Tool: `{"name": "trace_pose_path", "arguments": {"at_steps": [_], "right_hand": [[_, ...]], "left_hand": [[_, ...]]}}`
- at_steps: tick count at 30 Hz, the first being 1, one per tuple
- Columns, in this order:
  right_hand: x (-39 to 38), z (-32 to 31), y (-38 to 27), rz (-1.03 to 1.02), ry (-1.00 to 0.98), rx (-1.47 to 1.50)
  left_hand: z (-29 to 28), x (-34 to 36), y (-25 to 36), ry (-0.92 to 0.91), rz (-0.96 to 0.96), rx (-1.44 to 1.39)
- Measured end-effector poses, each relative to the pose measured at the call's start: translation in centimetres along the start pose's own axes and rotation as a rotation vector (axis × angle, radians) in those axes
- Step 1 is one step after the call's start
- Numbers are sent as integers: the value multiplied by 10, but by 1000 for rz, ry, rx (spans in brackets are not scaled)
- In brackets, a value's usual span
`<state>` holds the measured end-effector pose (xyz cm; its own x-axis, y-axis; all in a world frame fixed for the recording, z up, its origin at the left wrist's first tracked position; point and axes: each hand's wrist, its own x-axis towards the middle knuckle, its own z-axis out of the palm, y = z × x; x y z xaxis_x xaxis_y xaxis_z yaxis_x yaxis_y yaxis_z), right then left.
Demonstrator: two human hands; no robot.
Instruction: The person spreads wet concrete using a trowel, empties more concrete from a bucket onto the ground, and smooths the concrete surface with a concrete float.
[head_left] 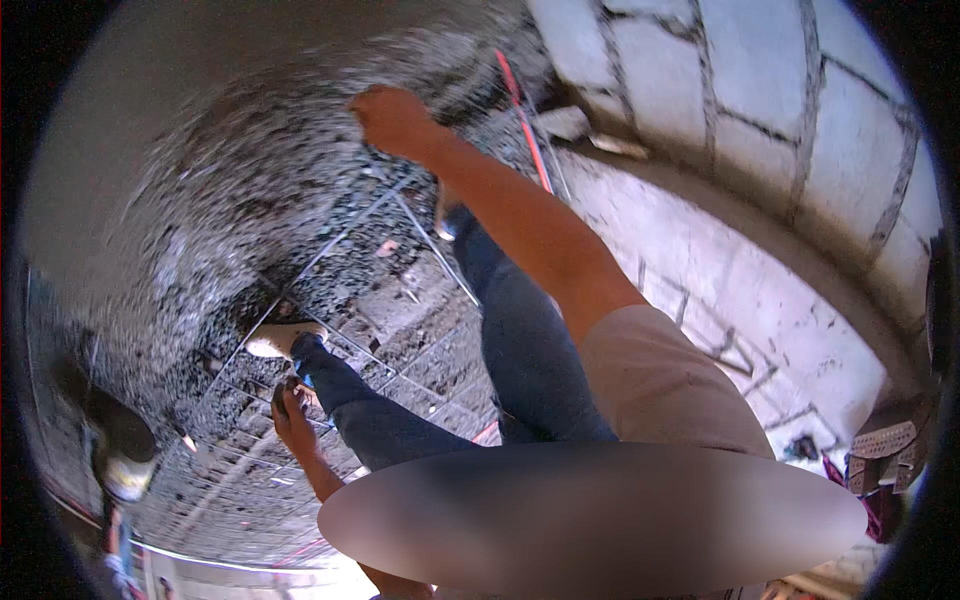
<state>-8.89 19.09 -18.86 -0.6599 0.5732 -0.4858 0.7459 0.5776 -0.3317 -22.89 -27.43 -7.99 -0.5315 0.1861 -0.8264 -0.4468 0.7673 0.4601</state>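
My right arm reaches far forward over dark gravel (250,180). My right hand (392,122) is closed in a fist; whatever it may hold is hidden. Just below that hand, thin metal bars (345,232) cross above the ground in a grid. Lower and to the left, my left hand (293,415) is curled beside my left leg, its fingers closed around something small and dark that I cannot make out. A light shoe (283,340) stands among the bars near that hand.
A red bar (523,115) slants beside the right forearm, near loose stone pieces (565,123). A block wall (755,70) curves along the right, above a pale ledge (720,260). A dark-and-pale bucket-like container (128,475) is at the far left. A blurred oval covers the lower middle.
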Motion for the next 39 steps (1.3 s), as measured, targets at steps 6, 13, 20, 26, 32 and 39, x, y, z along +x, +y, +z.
{"name": "trace_pose_path", "arguments": {"at_steps": [6, 13, 20, 26, 32, 39], "right_hand": [[-176, 4, 214, 507, -21, 41], [-295, 14, 293, 632, -85, 130], [-413, 218, 285, 883, -548, 400], [-474, 395, 247, 1254, -729, 644], [-464, 447, 230, 1361, -502, 518], [-610, 334, 241, 1064, -566, 326]], "left_hand": [[126, -19, 43, -253, 52, 348], [217, -48, 68, -472, -99, 277], [218, -19, 39, -353, -185, 354], [218, 30, 19, -306, -113, 726], [228, 55, -8, -305, -122, 675], [266, 42, 13, -371, -96, 662]]}}
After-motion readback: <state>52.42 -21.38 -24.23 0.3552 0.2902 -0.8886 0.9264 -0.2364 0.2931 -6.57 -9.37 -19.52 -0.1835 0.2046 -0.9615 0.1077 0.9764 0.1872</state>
